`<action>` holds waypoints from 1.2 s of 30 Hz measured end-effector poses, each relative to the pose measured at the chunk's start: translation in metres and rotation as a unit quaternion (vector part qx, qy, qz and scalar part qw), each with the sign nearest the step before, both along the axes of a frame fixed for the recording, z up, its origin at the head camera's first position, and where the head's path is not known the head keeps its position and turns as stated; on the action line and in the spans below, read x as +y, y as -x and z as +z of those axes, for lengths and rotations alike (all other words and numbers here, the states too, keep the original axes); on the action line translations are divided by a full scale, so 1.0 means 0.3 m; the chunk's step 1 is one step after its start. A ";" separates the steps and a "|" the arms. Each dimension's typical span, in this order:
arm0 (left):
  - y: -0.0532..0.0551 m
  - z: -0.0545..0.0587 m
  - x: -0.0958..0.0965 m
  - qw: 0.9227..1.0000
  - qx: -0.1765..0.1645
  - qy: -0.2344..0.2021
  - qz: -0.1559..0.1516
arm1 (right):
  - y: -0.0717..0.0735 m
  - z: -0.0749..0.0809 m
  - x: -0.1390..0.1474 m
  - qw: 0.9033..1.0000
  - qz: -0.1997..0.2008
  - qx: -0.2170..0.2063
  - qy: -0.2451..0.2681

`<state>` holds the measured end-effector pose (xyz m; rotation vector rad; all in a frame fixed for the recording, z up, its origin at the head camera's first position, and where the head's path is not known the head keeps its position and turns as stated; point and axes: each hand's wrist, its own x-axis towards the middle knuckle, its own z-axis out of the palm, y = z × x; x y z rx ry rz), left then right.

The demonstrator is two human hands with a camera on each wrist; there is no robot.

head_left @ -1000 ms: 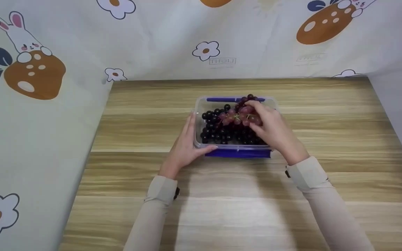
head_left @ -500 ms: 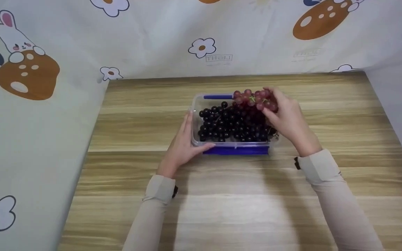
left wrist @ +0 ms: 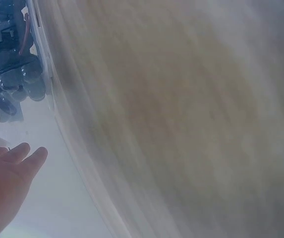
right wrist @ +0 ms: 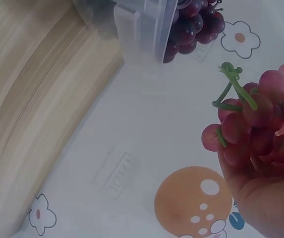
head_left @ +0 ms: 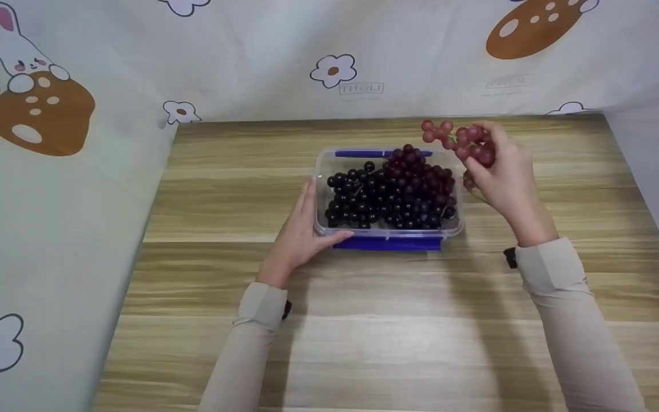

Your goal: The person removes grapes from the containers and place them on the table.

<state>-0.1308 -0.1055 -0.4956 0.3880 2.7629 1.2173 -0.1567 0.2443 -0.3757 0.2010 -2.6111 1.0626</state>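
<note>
A bunch of red grapes is gripped by my right hand, up and to the right of a clear plastic box. In the right wrist view, green stems stick out of that bunch above the palm. Inside the box, black grapes lie on the left and darker red grapes on the right, some rising above the back rim. My left hand rests against the box's left end, fingers straight along the wall and thumb along the front rim. The left wrist view shows these fingers extended.
The box has blue clips at its front and back edges. It stands on a wood-grain table, towards the back. A patterned cloth with rabbits and flowers hangs behind and at the left.
My right hand has lifted the red bunch from over the box and carried it rightwards, beyond the box's right edge. My left hand has stayed at the box's left end.
</note>
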 end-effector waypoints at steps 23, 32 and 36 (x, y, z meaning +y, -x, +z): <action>0.000 -0.006 -0.004 1.000 0.013 0.009 -0.003 | 0.056 -0.058 0.130 0.994 -0.054 -0.096 -0.020; 0.000 -0.005 -0.006 1.000 0.009 -0.001 -0.003 | 0.086 -0.086 0.161 0.990 -0.071 -0.115 -0.039; 0.000 -0.005 -0.004 1.000 0.009 0.002 -0.003 | 0.097 -0.105 0.176 0.988 -0.072 -0.132 -0.044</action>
